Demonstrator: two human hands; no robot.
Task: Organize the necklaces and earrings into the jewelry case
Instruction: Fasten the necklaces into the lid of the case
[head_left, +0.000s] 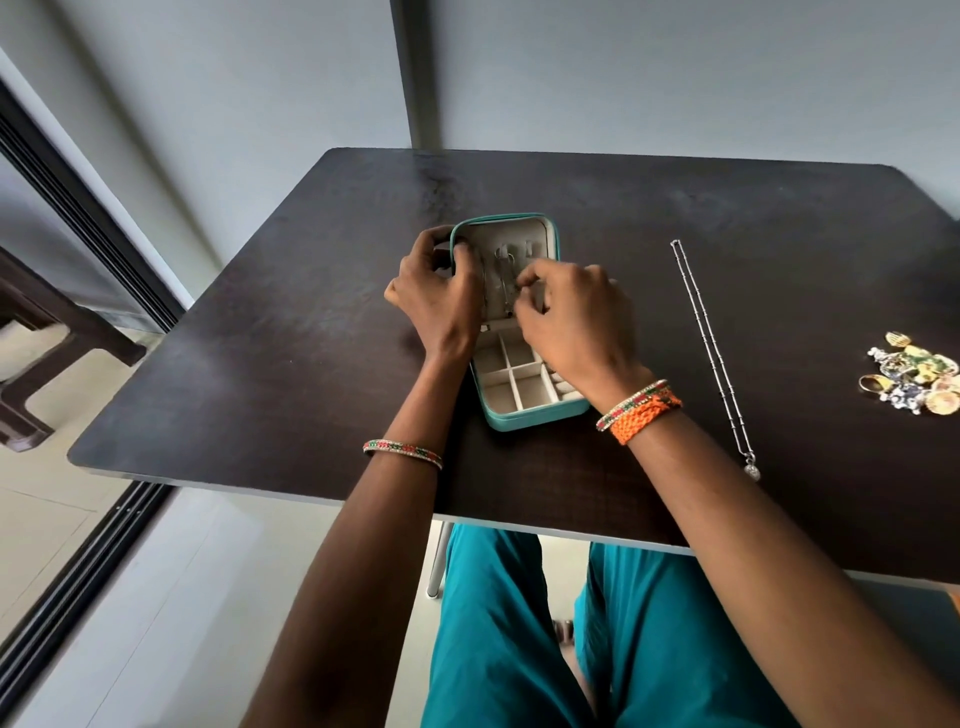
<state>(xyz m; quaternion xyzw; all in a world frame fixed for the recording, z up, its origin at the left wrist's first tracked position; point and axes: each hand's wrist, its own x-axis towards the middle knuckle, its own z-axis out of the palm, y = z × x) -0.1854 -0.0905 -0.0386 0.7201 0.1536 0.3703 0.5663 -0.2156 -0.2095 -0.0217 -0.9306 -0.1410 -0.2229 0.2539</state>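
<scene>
**On the dark table: both hands at the open jewelry case**

On the dark brown wooden table (270, 332) sits a teal zip-around jewelry case with a cream lining (524, 415), open, lid raised at the far side, tray nearer the person. Tray divided into small square compartments; those in view look bare.

Left hand (441, 291): fingers curled round the lid's left edge, thumb hooked over the rim, holding the lid up.

Right hand (571, 312): fingertips bunched close together at the lid's inner face, pinching a thin silver chain necklace (500, 283) that hangs down from the lid's hooks. Chain small and partly hidden by the fingers; which hook it hangs from, cannot tell.

Second long silver chain necklace with a small round pendant (714, 358) lies stretched out straight on the table, right of the case, apart from it.

Farther right, near the table edge: a heap of gold and enamelled earrings (914, 382), untouched.

Beaded bangle on each wrist; an orange braided band (647, 421) also on the right.
</scene>
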